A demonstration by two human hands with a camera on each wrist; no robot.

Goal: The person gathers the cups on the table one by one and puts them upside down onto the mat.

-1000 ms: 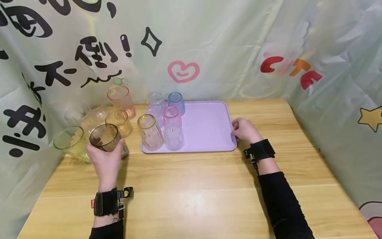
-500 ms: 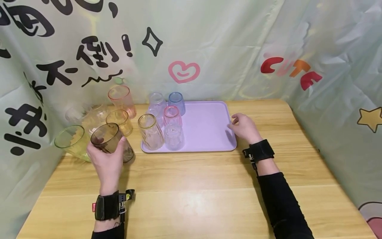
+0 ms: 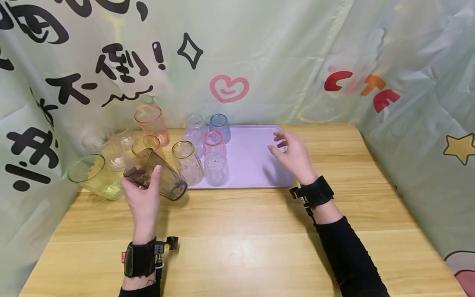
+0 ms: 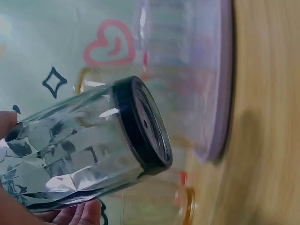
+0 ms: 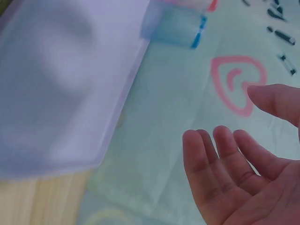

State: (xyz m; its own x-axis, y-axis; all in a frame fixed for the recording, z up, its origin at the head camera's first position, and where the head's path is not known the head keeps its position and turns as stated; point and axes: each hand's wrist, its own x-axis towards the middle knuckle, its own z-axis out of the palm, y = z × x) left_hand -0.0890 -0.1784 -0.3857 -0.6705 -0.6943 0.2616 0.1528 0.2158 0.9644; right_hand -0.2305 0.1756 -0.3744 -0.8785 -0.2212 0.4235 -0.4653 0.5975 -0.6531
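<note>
My left hand [image 3: 142, 196] grips a smoky dark glass tumbler [image 3: 159, 175] near its rim, the tumbler tilted with its base toward the right. In the left wrist view the tumbler's thick dark base [image 4: 143, 126] faces the purple tray. My right hand [image 3: 295, 159] hangs over the right part of the purple tray [image 3: 252, 165], fingers apart and holding nothing. On the tray's left part stand a gold-rimmed glass [image 3: 188, 163], a pink-rimmed glass [image 3: 214, 142], a blue glass [image 3: 220, 128] and several clear ones, one of them a clear glass [image 3: 216, 170] at the front.
Left of the tray stand a green glass [image 3: 96, 177], an amber glass [image 3: 148, 144], a pink-orange glass [image 3: 153, 123] and several pale ones. A printed cloth [image 3: 274, 62] rises behind the wooden table [image 3: 237, 239].
My left hand has lifted the smoky tumbler, moved it right and tipped it over. My right hand has let go of the tray's right edge and moved up and left over it.
</note>
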